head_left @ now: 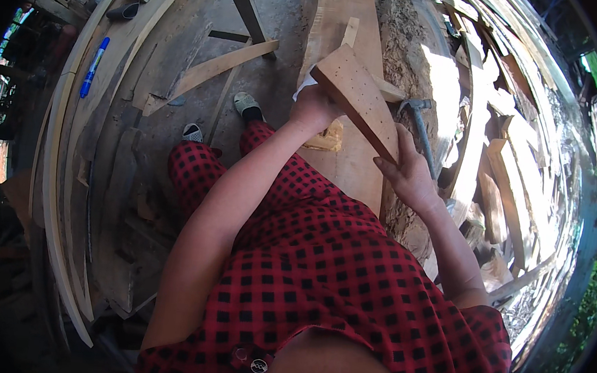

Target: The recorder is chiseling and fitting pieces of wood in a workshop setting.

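A flat piece of brown wood (pixel 358 96) with a curved edge and small dark dots on its face is held tilted in front of me. My right hand (pixel 412 173) grips its lower right end, thumb on the near edge. At its other end is my left hand (pixel 315 109), closed, with its fingers mostly hidden behind the wood. A white sheet-like piece (pixel 305 85), paper or cloth, shows at the left hand. Below the held wood a small wooden block (pixel 327 138) rests on a long plank (pixel 343 15).
A hammer (pixel 422 133) lies on a rough log (pixel 414 52) beside the plank. Split wood (pixel 506 182) is piled at right. A blue marker (pixel 95 67) and a dark curved object (pixel 123 11) lie on boards at left. A wooden strut (pixel 213 71) stands near my feet.
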The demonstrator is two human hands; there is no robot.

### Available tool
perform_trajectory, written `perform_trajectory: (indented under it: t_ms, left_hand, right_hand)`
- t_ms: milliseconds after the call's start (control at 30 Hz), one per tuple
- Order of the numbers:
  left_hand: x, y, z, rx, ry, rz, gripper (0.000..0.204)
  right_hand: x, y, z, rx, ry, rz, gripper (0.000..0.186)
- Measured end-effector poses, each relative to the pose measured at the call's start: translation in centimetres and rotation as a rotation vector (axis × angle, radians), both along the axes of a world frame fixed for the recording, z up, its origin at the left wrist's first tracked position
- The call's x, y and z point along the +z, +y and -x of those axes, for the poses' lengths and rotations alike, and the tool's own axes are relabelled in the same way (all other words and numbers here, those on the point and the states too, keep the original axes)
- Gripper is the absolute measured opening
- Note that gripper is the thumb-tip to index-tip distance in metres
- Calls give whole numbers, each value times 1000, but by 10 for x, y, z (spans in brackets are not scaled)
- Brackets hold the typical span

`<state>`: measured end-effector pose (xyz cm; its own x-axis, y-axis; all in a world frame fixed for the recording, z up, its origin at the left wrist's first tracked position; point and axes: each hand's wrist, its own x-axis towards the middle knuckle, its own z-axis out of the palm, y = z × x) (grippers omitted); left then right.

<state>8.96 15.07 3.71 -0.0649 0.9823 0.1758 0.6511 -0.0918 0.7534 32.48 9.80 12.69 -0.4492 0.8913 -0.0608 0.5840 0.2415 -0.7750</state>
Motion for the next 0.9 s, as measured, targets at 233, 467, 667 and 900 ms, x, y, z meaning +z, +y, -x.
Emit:
perform_trajectory:
  t_ms: [233, 467, 667, 900]
  left_hand:
    - [4, -5, 5, 37, -59, 19, 35]
    - [13, -3, 2, -21, 6, 85, 44]
    - [9, -5, -8, -60, 27, 34, 39]
    - [17, -10, -12, -84, -12, 40, 34]
  right_hand:
    - [28, -11, 14, -122, 389, -157, 62]
    - [26, 7, -2, 47, 101, -51, 63]
    - [4, -6, -1, -104, 63, -268, 63]
    - [16, -7, -4, -44, 277, -68, 60]
